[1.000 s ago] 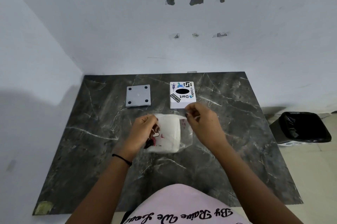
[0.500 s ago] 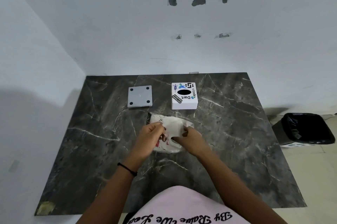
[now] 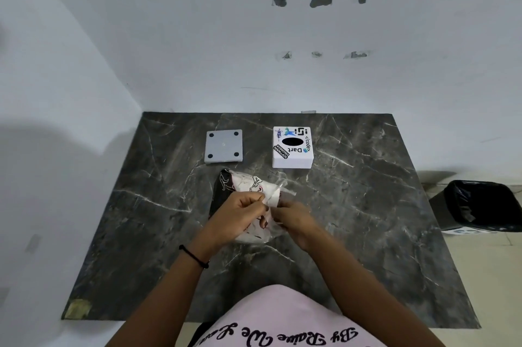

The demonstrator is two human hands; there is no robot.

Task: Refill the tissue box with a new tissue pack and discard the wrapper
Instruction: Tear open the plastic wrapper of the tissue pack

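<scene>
A tissue pack [image 3: 248, 185] in a clear printed wrapper lies on the dark marble table [image 3: 367, 219] near its middle. My left hand [image 3: 240, 212] and my right hand [image 3: 293, 218] both pinch the wrapper's top edge, close together and almost touching. Behind the pack stands the white tissue box [image 3: 293, 147], covered in stickers, its black oval slot facing up. The box's grey base plate [image 3: 223, 146] lies flat to the left of the box, apart from it. My hands hide the pack's near half.
A bin [image 3: 483, 205] with a black liner stands on the floor beyond the table's right edge. White walls close the table's back and left sides. My pink shirt [image 3: 282, 318] fills the bottom of the view.
My hands came together from the pack's two sides to its top middle. The pack now lies flatter, its printed end turned away from me.
</scene>
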